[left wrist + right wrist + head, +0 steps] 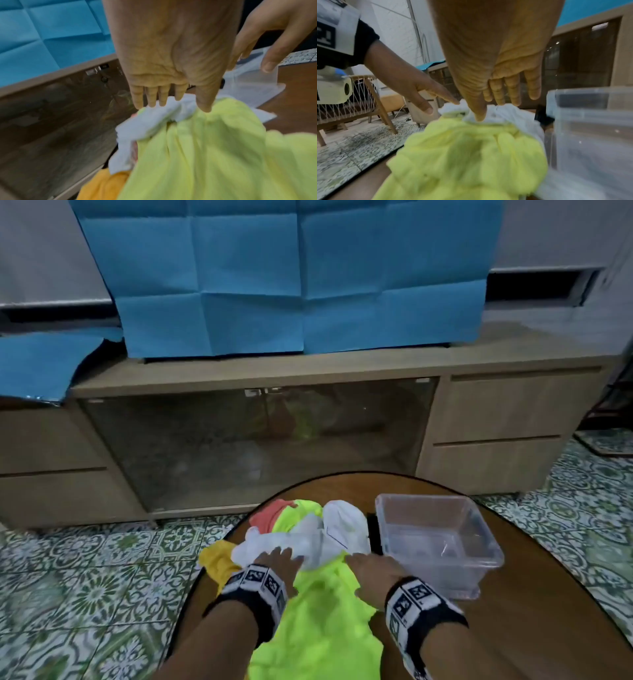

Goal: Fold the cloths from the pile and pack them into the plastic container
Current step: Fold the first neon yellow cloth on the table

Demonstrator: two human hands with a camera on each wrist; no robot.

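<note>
Both hands open, fingers extended, nothing pinched. Left hand (275, 558) has its fingertips on the white cloth (329, 534); right hand (371, 568) sits at the seam where the white cloth meets the neon yellow-green cloth (322, 611).

Landmark: clear plastic container (489, 559), on the round wooden table (534, 628). Pile of cloths is just left of the container, white cloth nearest its wall, possibly touching, can't confirm. Yellow-green cloth trails from the pile toward the person, between both forearms. Orange-yellow cloth (217, 559) at the pile's far side from the container, hanging over the table edge. Coral cloth (269, 513) at the back of the pile. No cloth seen in the container.

View differences:
- Head: only view with the whole layout, container interior, and marker bands on both wrists.
- Left wrist: fingers straight, tips over the white cloth (154, 121); contact unclear from here. Right hand (274, 33) also visible, spread, in front of the container (254, 88). Orange-yellow cloth (102, 185) under the yellow-green one (205, 155).
- Right wrist: thumb tip pressing into the white cloth (505, 113) at the yellow-green border (471, 155); other fingers extended above it. Container wall (590, 128) close alongside. Also shows a rope-woven wooden chair (359, 102) on the tiled floor beyond the pile, unseen elsewhere.

Surroundings: wooden cabinet with glass doors (253, 440) behind the container, blue sheet (301, 275) draped above it, patterned tile floor (85, 577).

Yellow-green cloth blocks the table surface below both wrist views. Both wrist views blurred.
</note>
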